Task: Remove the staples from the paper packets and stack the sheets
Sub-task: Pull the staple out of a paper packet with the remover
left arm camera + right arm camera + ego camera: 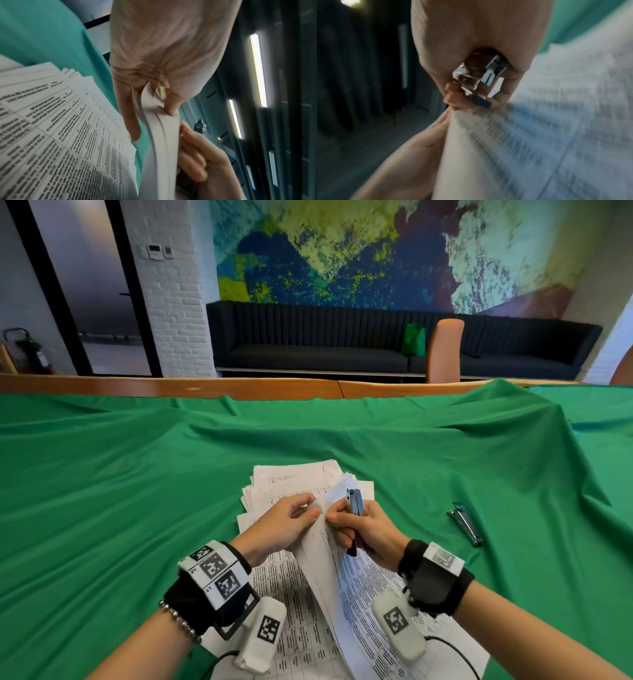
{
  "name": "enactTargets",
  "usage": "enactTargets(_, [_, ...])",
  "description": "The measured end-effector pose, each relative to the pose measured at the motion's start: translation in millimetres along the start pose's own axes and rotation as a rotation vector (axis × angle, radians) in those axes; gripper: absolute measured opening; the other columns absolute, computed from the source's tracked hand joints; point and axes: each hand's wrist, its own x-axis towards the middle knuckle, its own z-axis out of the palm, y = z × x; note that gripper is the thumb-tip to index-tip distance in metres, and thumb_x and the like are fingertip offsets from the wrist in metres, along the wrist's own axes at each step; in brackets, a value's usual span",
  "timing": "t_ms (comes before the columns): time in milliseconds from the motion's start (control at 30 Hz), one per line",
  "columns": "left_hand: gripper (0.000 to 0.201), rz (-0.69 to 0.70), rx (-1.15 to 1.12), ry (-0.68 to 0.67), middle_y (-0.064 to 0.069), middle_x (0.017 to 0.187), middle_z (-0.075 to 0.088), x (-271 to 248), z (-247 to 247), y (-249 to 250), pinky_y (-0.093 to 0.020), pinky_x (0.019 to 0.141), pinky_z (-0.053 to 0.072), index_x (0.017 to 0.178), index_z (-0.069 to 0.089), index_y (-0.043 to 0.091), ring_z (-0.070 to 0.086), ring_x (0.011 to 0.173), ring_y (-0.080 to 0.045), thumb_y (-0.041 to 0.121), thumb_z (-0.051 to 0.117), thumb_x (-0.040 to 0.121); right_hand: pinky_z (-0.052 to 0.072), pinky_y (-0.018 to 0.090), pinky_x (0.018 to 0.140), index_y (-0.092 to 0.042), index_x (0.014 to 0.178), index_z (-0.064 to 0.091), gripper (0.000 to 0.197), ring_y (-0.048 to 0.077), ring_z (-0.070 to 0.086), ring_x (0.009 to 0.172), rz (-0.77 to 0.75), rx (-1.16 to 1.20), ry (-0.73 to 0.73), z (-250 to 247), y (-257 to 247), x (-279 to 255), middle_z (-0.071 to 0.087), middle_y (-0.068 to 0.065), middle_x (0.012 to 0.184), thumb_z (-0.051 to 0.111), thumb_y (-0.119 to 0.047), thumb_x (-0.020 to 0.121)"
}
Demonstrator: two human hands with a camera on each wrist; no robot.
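A paper packet of white printed sheets is held raised and tilted above the table, its upper corner pinched from both sides and the pages bent upward there. In the left wrist view several sheet edges are seen curving together at that corner. No staple can be made out. A spread of loose printed sheets, fanned and unevenly aligned, lies flat on the green cloth beyond the packet, and further printed sheets lie beneath it, nearer the person. A metal staple remover is gripped upright just beside the raised corner; its chrome end is visible in the right wrist view. A second metal tool lies flat on the cloth, well apart to the right.
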Motion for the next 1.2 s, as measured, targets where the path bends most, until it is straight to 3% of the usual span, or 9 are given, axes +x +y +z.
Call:
enactTargets(167, [0.020, 0.029, 0.055, 0.015, 0.000, 0.090, 0.068, -0.2, -5.9, -3.8, -0.017, 0.067, 0.045, 0.094, 0.063, 0.011, 0.057, 0.081, -0.003, 0.025, 0.050, 0.099, 0.040, 0.021, 0.038, 0.002, 0.089, 0.066, 0.017, 0.015, 0.046, 0.035, -0.081, -0.300, 0.068, -5.9, -19.5, -2.1, 0.049, 0.006, 0.047, 0.071, -0.014, 0.087])
enactTargets(300, [0.020, 0.063, 0.211, 0.088, 0.011, 0.075, 0.061, -0.3, -6.0, -4.5, -0.013, 0.062, 0.040, 0.081, 0.063, 0.020, 0.052, 0.069, 0.003, 0.028, 0.054, 0.097, 0.044, 0.025, 0.039, -0.010, 0.086, 0.064, 0.016, 0.016, 0.053, 0.039, -0.232, -0.639, 0.140, -5.8, -27.8, -4.4, 0.058, 0.001, 0.062, 0.071, -0.024, 0.088])
enactTargets(367, [0.022, 0.060, 0.262, 0.133, 0.007, 0.074, 0.061, 1.1, -5.0, -5.6, -0.020, 0.063, 0.041, 0.078, 0.064, 0.019, 0.052, 0.069, -0.003, 0.029, 0.055, 0.096, 0.043, 0.027, 0.041, -0.011, 0.084, 0.053, 0.022, 0.015, 0.054, 0.042, -0.195, -0.725, 0.122, -2.4, -27.1, -7.8, 0.053, -0.004, 0.064, 0.063, -0.029, 0.092])
enactTargets(467, [0.027, 0.065, 0.316, 0.195, 0.009, 0.066, 0.055, 0.5, -3.5, -4.6, -0.024, 0.059, 0.037, 0.068, 0.060, 0.022, 0.048, 0.063, -0.005, 0.027, 0.057, 0.094, 0.042, 0.033, 0.049, -0.009, 0.089, 0.047, 0.018, 0.025, 0.057, 0.047, -0.057, -0.667, 0.031, 3.5, -20.4, -12.1, 0.053, 0.005, 0.073, 0.045, -0.024, 0.099])
enactTargets(600, [0.028, 0.059, 0.313, 0.229, 0.012, 0.065, 0.056, -0.1, -1.1, -2.2, -0.024, 0.058, 0.036, 0.066, 0.060, 0.024, 0.049, 0.063, -0.004, 0.026, 0.058, 0.093, 0.048, 0.029, 0.047, -0.022, 0.081, 0.047, 0.018, 0.017, 0.063, 0.047, -0.099, -0.944, -0.012, 8.2, -11.7, -16.1, 0.059, 0.004, 0.073, 0.046, -0.025, 0.099])
enactTargets(767, [0.025, 0.040, 0.297, 0.229, 0.007, 0.071, 0.062, -2.4, 0.7, -2.1, -0.026, 0.062, 0.041, 0.071, 0.063, 0.021, 0.055, 0.068, -0.009, 0.027, 0.057, 0.094, 0.052, 0.035, 0.046, -0.011, 0.080, 0.055, 0.021, 0.012, 0.063, 0.045, -0.159, -0.938, 0.040, 9.6, -8.5, -17.3, 0.067, 0.010, 0.072, 0.054, -0.024, 0.096])
enactTargets(900, [0.022, 0.034, 0.322, 0.231, 0.005, 0.074, 0.065, -3.1, 1.3, -2.1, -0.024, 0.061, 0.040, 0.076, 0.066, 0.020, 0.056, 0.070, -0.009, 0.028, 0.056, 0.094, 0.048, 0.029, 0.047, -0.010, 0.084, 0.056, 0.019, 0.022, 0.063, 0.054, -0.214, -1.010, 0.070, 10.9, -6.8, -15.2, 0.067, 0.009, 0.071, 0.057, -0.026, 0.094])
enactTargets(1067, [0.029, 0.056, 0.395, 0.245, 0.012, 0.061, 0.052, -4.4, 3.4, 3.5, -0.016, 0.050, 0.027, 0.066, 0.057, 0.025, 0.044, 0.058, 0.000, 0.026, 0.055, 0.095, 0.036, 0.031, 0.051, -0.015, 0.100, 0.044, 0.018, 0.011, 0.044, 0.048, -0.339, -1.036, 0.101, 10.9, -0.6, -12.6, 0.053, -0.005, 0.055, 0.058, -0.024, 0.093])
enactTargets(1200, [0.037, 0.053, 0.427, 0.256, 0.010, 0.056, 0.045, -6.2, 6.4, 8.8, -0.016, 0.047, 0.028, 0.059, 0.049, 0.025, 0.039, 0.054, -0.002, 0.026, 0.055, 0.095, 0.043, 0.036, 0.057, -0.014, 0.093, 0.048, 0.018, 0.014, 0.051, 0.054, -0.361, -1.029, 0.140, 10.2, 1.3, -9.4, 0.064, 0.000, 0.068, 0.058, -0.029, 0.093])
